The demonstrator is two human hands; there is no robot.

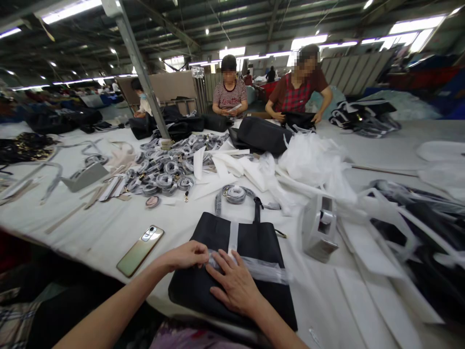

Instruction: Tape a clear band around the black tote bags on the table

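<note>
A black handbag (232, 307) lies flat on the table before me, its wrapped handles (257, 211) pointing away. A translucent plastic strip (267, 270) runs across the bag, and a narrow pale strip (233, 235) crosses its upper middle lengthwise. My left hand (192, 254) is closed in a pinch at the left end of the plastic strip. Fingers spread, my right hand (236, 285) rests on the bag's front, its fingertips touching the strip. Between the handles sits a coiled, wrapped strap (235, 194).
Left of the bag lies a phone (141, 250); to its right stands a grey tape dispenser (319, 228). Beyond are many coiled straps (170, 169), white sheets (250, 172) and crumpled plastic (312, 160). Two co-workers (229, 92) handle items across the table near a metal post (140, 68).
</note>
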